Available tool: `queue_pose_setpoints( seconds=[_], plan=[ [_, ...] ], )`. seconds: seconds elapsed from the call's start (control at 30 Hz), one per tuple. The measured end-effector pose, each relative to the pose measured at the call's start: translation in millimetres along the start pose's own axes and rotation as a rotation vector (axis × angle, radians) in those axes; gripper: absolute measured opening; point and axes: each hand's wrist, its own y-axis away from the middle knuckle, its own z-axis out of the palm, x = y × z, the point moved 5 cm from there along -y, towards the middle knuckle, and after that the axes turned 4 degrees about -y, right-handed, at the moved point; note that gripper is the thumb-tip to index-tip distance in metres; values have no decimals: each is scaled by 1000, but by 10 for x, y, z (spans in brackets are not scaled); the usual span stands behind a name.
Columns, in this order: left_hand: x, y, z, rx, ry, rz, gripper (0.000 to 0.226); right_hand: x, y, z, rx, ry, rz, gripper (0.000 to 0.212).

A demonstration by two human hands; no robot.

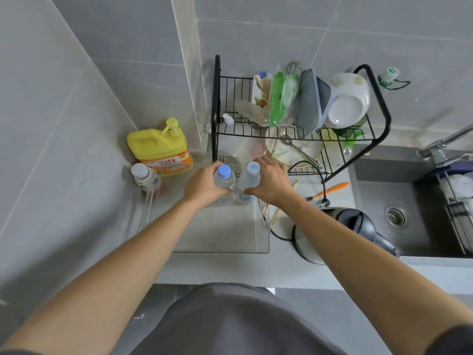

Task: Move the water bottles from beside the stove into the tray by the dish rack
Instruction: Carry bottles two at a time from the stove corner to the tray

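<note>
Bottles were held upright over the clear tray [261,248] beside the dish rack [381,103]: the left hand [202,187] wrapped one bottle [224,181], the right hand [271,184] loosely cupped the other [249,180]. Thin, slippery plastic was judged best gripped mid-body.

free: tray [220,242] near half | blocked: dish rack [302,129] behind, kettle [340,231] right

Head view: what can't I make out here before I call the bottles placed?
- Bottle bases: left hand and right hand cover the two water bottles, so contact with the clear tray is unclear.
- Right grip: fingers hidden behind the bottle.
- Stove: outside the frame.
- Sink: cut off at the right edge.
</note>
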Motion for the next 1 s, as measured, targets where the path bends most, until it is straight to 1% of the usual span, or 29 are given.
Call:
queue_pose_setpoints(
  seconds=[0.1,0.2,0.27,0.33,0.4,0.47,0.57,0.7,1.0],
  plan=[
    [76,2,-97,45,-12,87,44,-34,55,-133,55,-99,-75,63],
    [182,-21,-246,45,-107,148,33,-108,83,-281,75,-143,-181,49],
    [277,-7,-307,13,-199,195,37,-162,82,-345,54,-82,-220,41],
    [356,27,-329,-28,-308,232,46,-204,62,-377,15,-3,-238,39],
    [409,54,-330,-51,-400,260,51,-228,31,-400,-14,35,-224,38],
    [444,64,-327,-49,-446,271,50,-232,-9,-424,-20,41,-174,36],
    [480,76,-323,-17,-460,270,49,-252,-58,-451,-21,53,-135,35],
    [506,64,-306,19,-419,268,38,-277,-85,-485,-17,54,-140,36],
    [541,-51,-242,-15,-405,273,38,-244,-111,-422,-17,15,-150,36]
  ],
)
